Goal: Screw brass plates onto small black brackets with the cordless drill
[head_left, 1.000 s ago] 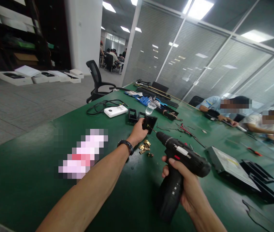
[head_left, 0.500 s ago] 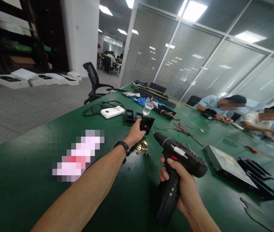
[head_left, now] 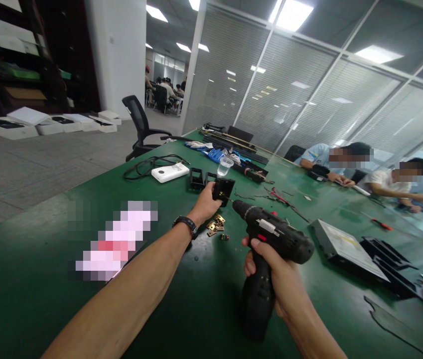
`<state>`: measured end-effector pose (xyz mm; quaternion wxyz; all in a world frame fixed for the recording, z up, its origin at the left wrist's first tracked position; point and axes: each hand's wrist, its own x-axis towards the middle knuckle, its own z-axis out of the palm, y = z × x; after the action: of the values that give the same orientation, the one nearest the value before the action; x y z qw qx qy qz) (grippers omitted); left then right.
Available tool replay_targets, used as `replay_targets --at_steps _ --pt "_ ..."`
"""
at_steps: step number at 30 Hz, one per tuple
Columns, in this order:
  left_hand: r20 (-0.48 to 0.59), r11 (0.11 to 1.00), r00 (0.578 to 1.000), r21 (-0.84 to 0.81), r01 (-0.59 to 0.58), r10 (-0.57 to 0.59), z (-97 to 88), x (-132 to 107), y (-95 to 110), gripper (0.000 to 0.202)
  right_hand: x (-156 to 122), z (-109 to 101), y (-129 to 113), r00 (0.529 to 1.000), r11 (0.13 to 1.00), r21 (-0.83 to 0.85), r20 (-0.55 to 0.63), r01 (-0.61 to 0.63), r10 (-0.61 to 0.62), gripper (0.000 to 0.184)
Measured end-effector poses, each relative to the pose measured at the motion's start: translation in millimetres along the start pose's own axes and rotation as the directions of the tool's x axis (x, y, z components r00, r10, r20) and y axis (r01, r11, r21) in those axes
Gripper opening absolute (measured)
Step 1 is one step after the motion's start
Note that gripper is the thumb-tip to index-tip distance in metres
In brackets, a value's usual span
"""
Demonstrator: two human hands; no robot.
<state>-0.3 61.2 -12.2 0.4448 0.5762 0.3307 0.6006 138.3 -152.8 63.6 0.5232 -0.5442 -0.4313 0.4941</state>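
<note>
My left hand [head_left: 204,203], with a dark watch on its wrist, is closed on a small black square part [head_left: 222,191] held just above the green table [head_left: 39,279]. My right hand [head_left: 278,284] grips the handle of a black cordless drill [head_left: 271,249], whose bit points at the black part and ends right at it. Several small brass pieces [head_left: 214,225] lie on the table just below my left hand.
Two black frames [head_left: 197,178], a white box [head_left: 170,172] with a black cable and a clear plastic cup [head_left: 224,167] lie beyond my left hand. A flat metal drive [head_left: 346,249] and black trays sit to the right. Two people sit at the far right. An office chair [head_left: 140,124] stands behind.
The view has drifted a little, so everything sits slightly further left. My hands hold the same grips, and the drill bit stays at the black part.
</note>
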Motion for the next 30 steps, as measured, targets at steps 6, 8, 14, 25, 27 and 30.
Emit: replay_targets --at_steps 6,8,14,25,27,30 --pt "-0.024 1.000 1.000 0.009 0.001 -0.001 0.3 0.9 -1.2 0.050 1.5 1.2 -0.4 1.000 0.997 -0.080 -0.016 0.005 -0.007 0.037" --pt "-0.017 1.000 1.000 0.008 0.003 -0.003 0.3 1.3 -2.3 0.050 2.0 1.0 0.3 1.000 0.997 -0.082 -0.023 -0.003 0.001 0.037" --pt "-0.012 0.999 1.000 0.048 -0.005 0.006 -0.3 1.5 -3.1 0.049 3.5 -1.8 2.3 1.000 0.999 -0.033 -0.006 -0.009 0.008 0.033" --pt "0.000 0.999 1.000 0.043 -0.006 0.006 -0.4 0.6 -2.9 0.048 2.9 -0.9 2.8 0.999 0.999 0.016 -0.014 -0.028 0.028 0.033" --pt "0.003 0.999 1.000 0.043 -0.011 0.011 -0.4 0.6 -2.9 0.047 2.6 -0.6 2.4 0.999 0.999 0.018 -0.012 -0.031 0.031 0.032" --pt "0.002 0.999 1.000 0.043 -0.018 0.018 -0.4 0.6 -3.3 0.047 2.0 -0.1 1.8 0.999 0.999 0.017 -0.006 -0.038 0.038 0.032"
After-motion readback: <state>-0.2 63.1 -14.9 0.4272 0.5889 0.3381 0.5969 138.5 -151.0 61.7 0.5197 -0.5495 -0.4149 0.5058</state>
